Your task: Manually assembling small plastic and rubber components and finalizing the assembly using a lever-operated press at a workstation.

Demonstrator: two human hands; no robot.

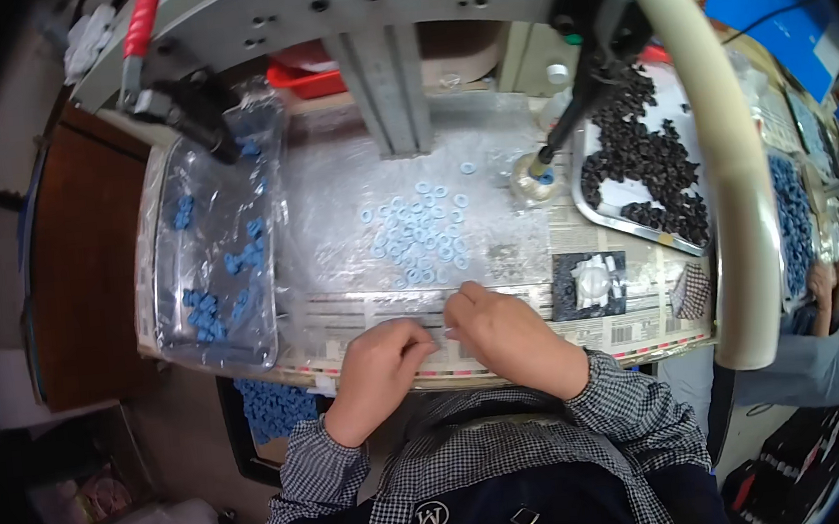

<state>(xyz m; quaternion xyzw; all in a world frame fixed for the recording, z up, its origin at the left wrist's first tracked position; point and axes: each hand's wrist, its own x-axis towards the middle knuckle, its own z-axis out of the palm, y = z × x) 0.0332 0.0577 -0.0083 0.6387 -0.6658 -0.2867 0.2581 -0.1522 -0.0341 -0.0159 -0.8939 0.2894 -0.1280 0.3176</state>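
Observation:
My left hand and my right hand rest close together over the newspaper-covered front edge of the table. The left hand's thumb and fingers are curled together in a pinch. On the right, the fingers are bent inward and closed too, their tips facing the left hand. What lies in the fingertips is too small or hidden to make out. Just beyond my hands, many small light-blue rings are spread on a metal plate.
A plastic-lined tray with blue parts stands left; a tray of black parts stands right. Near my right hand lies a dark square with a white round piece. A metal frame and a cream padded bar rise over the table.

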